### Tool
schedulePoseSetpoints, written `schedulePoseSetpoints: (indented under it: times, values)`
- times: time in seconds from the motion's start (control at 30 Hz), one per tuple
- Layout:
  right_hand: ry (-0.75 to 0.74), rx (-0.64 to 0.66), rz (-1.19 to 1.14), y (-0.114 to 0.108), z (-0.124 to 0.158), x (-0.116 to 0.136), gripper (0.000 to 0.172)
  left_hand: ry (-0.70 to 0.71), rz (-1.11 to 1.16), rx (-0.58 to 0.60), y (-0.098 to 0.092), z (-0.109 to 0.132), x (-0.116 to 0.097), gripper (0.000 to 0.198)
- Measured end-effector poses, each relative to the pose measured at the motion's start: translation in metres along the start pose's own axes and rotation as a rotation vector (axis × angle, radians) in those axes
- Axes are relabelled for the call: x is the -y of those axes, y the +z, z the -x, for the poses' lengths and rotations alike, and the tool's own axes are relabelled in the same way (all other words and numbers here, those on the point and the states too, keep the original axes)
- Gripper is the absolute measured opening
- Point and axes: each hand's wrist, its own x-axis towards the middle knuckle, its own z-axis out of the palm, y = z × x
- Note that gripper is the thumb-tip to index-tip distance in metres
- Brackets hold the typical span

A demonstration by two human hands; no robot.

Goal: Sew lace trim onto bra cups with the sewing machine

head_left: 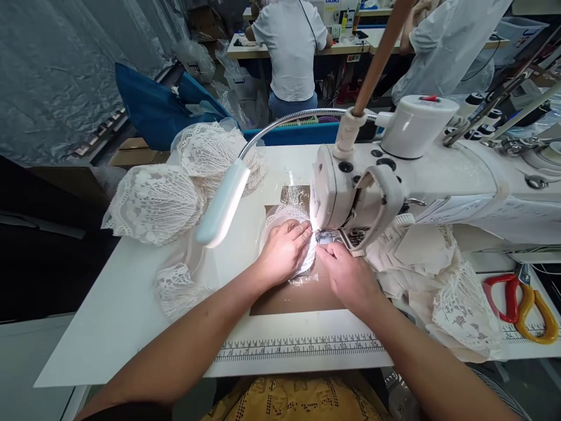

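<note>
My left hand lies flat, fingers stretched, pressing a piece of white lace on the bed of a white sewing machine, fingertips close to the needle area. My right hand rests just right of it, fingers bent and pinching the lace edge near the presser foot. The bright lamp glare hides the needle and the exact fabric edge.
A gooseneck lamp hangs over the left of the table. Lace pieces are piled at back left and at right. Red and yellow scissors lie at far right. A ruler strip runs along the front edge. Other people work at benches behind.
</note>
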Motion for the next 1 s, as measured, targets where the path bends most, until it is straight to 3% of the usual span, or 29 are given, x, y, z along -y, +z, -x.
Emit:
schedulePoseSetpoints:
  times: [0.23, 0.37, 0.47, 0.53, 0.57, 0.67, 0.77, 0.87, 0.93, 1.0]
  values:
    - [-0.047, -0.049, -0.018, 0.006, 0.004, -0.002, 0.05, -0.062, -0.063, -0.007, -0.002, 0.01, -0.005, 0.041]
    - [-0.086, -0.132, -0.051, 0.013, 0.007, -0.006, 0.047, -0.124, -0.019, 0.05, -0.029, 0.035, -0.01, 0.037]
    - [-0.13, -0.182, -0.043, 0.017, 0.009, -0.008, 0.045, -0.157, 0.074, 0.009, -0.057, 0.075, -0.003, 0.027]
    - [-0.14, -0.186, -0.048, 0.017, 0.009, -0.009, 0.045, -0.312, -0.004, -0.146, -0.071, 0.11, 0.011, 0.03]
    - [-0.142, -0.174, -0.059, 0.016, 0.01, -0.009, 0.045, -0.465, -0.082, -0.225, -0.075, 0.127, 0.022, 0.03]
    - [-0.116, -0.135, -0.147, 0.01, 0.011, -0.007, 0.045, -0.863, -0.156, -0.279, -0.08, 0.175, 0.054, 0.031]
    - [-0.113, -0.102, -0.368, -0.003, 0.017, -0.006, 0.037, -0.914, -0.111, -0.315, -0.08, 0.207, 0.066, 0.027]
    - [-0.134, -0.003, -0.653, -0.022, 0.031, 0.003, 0.038, -0.91, 0.101, -0.38, -0.088, 0.22, 0.045, 0.028]
    - [-0.121, 0.065, -0.852, -0.033, 0.041, 0.019, 0.059, -0.876, 0.283, -0.408, -0.095, 0.217, 0.02, 0.03]
    - [-0.142, 0.097, -1.059, -0.04, 0.046, 0.042, 0.085, -0.747, 0.398, -0.361, -0.1, 0.206, -0.006, 0.029]
